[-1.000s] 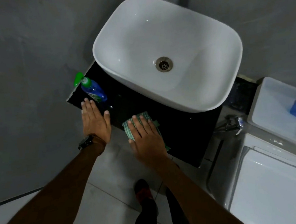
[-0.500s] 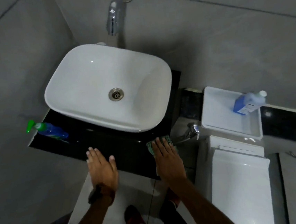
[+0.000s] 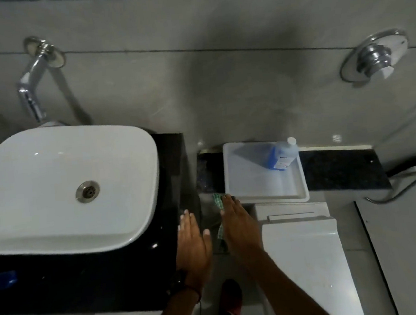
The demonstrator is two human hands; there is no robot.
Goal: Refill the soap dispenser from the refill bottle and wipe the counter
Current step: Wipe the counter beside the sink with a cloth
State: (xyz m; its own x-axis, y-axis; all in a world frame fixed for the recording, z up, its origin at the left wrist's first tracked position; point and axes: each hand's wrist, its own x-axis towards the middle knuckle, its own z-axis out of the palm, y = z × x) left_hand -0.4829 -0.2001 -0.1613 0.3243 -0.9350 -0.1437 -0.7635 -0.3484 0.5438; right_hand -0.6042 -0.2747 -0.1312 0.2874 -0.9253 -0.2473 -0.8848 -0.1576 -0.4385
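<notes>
My right hand (image 3: 236, 223) holds a green checked cloth (image 3: 220, 228) past the right end of the black counter (image 3: 86, 278), just below the white tray (image 3: 266, 192). The blue refill bottle (image 3: 276, 157) with a white cap lies tilted in that tray. My left hand (image 3: 193, 245) rests flat, fingers together, on the counter's right end. A blurred blue shape (image 3: 0, 279) at the far left edge is the soap dispenser, mostly cut off by the frame.
A white basin (image 3: 67, 188) fills most of the counter, under a chrome wall tap (image 3: 33, 93). A white toilet (image 3: 305, 257) stands to the right below a dark speckled ledge (image 3: 340, 170). A chrome flush knob (image 3: 375, 58) is on the wall. My shoes (image 3: 230, 297) are below.
Both hands slid from the counter's left part to its right end, the cloth going with my right hand off the counter edge. My view swung right, pushing the dispenser to the frame edge.
</notes>
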